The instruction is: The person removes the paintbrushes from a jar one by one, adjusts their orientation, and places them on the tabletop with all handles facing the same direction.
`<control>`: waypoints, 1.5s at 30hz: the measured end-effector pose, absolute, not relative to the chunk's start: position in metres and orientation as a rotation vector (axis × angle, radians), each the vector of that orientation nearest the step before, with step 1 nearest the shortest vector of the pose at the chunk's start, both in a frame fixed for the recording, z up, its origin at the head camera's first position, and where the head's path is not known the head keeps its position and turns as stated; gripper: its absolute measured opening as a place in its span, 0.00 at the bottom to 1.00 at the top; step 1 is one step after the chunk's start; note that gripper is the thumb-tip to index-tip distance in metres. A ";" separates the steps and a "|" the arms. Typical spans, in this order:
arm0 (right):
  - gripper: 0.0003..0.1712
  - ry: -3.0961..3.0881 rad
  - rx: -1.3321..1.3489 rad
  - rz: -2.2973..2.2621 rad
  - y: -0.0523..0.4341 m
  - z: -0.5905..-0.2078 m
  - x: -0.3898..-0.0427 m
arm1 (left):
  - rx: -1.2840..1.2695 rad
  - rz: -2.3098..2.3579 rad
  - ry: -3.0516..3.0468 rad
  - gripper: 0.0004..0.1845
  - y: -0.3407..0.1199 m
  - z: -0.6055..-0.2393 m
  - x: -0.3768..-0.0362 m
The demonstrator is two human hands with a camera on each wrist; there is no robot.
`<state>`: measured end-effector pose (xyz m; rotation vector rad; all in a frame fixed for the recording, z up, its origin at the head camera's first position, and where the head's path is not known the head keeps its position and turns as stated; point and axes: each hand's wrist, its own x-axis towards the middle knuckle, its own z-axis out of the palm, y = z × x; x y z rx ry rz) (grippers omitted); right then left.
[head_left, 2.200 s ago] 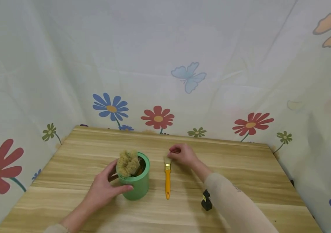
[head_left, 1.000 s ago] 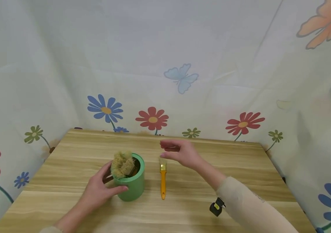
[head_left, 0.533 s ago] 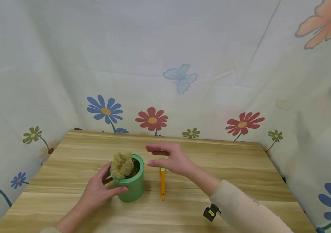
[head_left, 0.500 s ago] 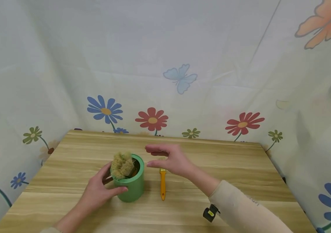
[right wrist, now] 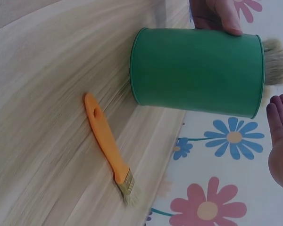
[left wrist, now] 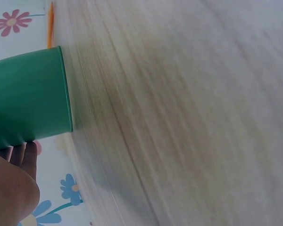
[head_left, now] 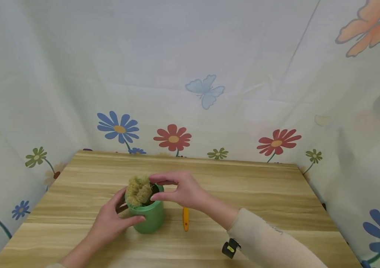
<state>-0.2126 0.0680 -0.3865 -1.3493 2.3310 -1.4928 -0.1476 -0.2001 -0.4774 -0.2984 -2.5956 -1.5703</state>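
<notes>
Right hand (head_left: 180,191) has left the orange brush (right wrist: 109,150) on the table — now hovers open-fingered over the green cup (head_left: 146,217), holding nothing — while left hand (head_left: 109,219) grips the cup.

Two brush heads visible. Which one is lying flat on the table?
The orange-handled brush, lying flat on the table right of the green cup. The other brush's bristles stick up out of the cup.

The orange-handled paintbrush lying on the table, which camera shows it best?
The right wrist view: the orange-handled paintbrush shows whole, handle to bristles. The head view has the right hand hiding its bristle end; the left wrist view catches only an orange sliver.
</notes>
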 end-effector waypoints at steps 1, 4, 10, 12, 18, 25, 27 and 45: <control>0.30 2.339 -1.354 -1.485 0.066 -0.386 -0.212 | -0.300 -1.568 -2.597 0.56 -0.200 -0.478 -0.148; 0.30 2.341 -1.362 -1.482 0.062 -0.387 -0.210 | -0.304 -1.562 -2.597 0.57 -0.200 -0.478 -0.149; 0.25 2.365 -1.400 -1.447 0.055 -0.386 -0.208 | -0.326 -1.565 -2.580 0.56 -0.200 -0.477 -0.148; 0.23 2.378 -1.412 -1.432 0.053 -0.386 -0.208 | -0.329 -1.571 -2.576 0.55 -0.201 -0.477 -0.148; 0.16 2.432 -1.489 -1.422 0.048 -0.389 -0.209 | -0.329 -1.578 -2.575 0.55 -0.201 -0.476 -0.149; 0.12 2.448 -1.425 -1.505 0.048 -0.392 -0.208 | -0.337 -1.567 -2.576 0.55 -0.201 -0.476 -0.149; 0.11 2.446 -1.371 -1.534 0.049 -0.392 -0.207 | -0.335 -1.560 -2.578 0.55 -0.201 -0.476 -0.148; 0.11 2.383 -1.270 -1.821 0.055 -0.357 -0.214 | -0.296 -1.582 -2.601 0.57 -0.202 -0.477 -0.149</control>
